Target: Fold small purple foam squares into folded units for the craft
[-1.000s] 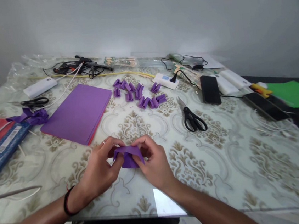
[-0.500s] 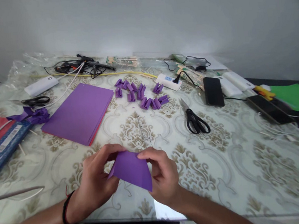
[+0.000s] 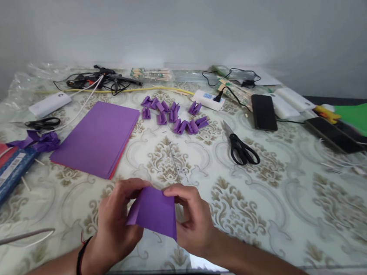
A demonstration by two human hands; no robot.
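Observation:
A small piece of purple paper (image 3: 155,212) is held above the table's near edge, its left side bent along a crease. My left hand (image 3: 118,216) pinches its left side, with the index finger along the top edge. On the paper's right edge, my right hand (image 3: 193,217) grips with finger and thumb. Beyond my hands lie several small folded purple paper pieces (image 3: 174,112). A stack of purple sheets (image 3: 96,138), with red showing beneath, rests to the left.
Black-handled scissors (image 3: 242,149) lie right of centre, and a second pair of scissors (image 3: 44,123) at the left. A white power strip (image 3: 207,100), a black phone (image 3: 264,112) and a blue box (image 3: 6,184) are also on the patterned tablecloth (image 3: 296,213).
Both hands have shifted slightly left with the purple paper. The paper is turned a little, its left flap showing wider and its right edge steeper.

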